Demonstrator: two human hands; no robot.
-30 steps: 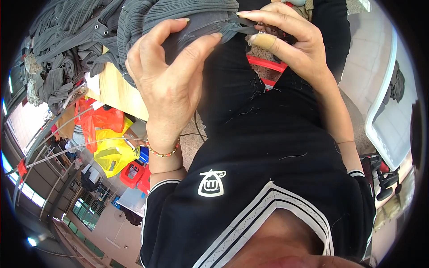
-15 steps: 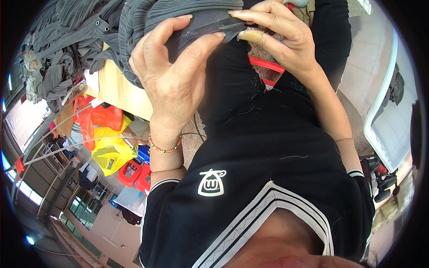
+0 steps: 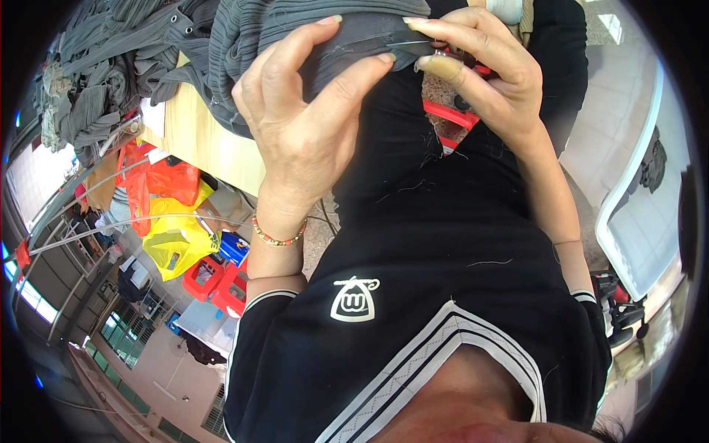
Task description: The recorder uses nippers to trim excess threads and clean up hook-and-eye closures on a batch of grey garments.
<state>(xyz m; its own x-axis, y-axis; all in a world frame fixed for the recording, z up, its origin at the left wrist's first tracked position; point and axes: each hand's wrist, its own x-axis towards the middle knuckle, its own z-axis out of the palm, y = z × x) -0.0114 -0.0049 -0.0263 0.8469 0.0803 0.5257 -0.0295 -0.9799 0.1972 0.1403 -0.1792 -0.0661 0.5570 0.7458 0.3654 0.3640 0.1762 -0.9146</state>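
Observation:
A dark grey ribbed knit garment (image 3: 255,40) lies bunched at the top of the view, with a smoother panel (image 3: 354,46) stretched below the ribs. My left hand (image 3: 303,111) grips this cloth, its thumb and forefinger pressing on the panel a little apart. Between the thumb and fingers of my right hand (image 3: 495,70) is a pair of thread snips (image 3: 408,43), its thin blade pointing left over the cloth's edge. A tan cover wraps the right thumb. The rest of the snips is mostly hidden inside that hand.
More grey knit pieces (image 3: 111,44) pile up at the upper left, beside a pale wooden board (image 3: 210,136). Below are a red bag (image 3: 166,181), a yellow bag (image 3: 173,240) and red stools (image 3: 229,288). A white tub (image 3: 639,199) stands at right. Something red-framed (image 3: 450,118) shows beyond my lap.
Both hands and the cloth sit slightly farther right in the picture, as the view has shifted. The snips' blade has turned and now appears as a thin, bright line.

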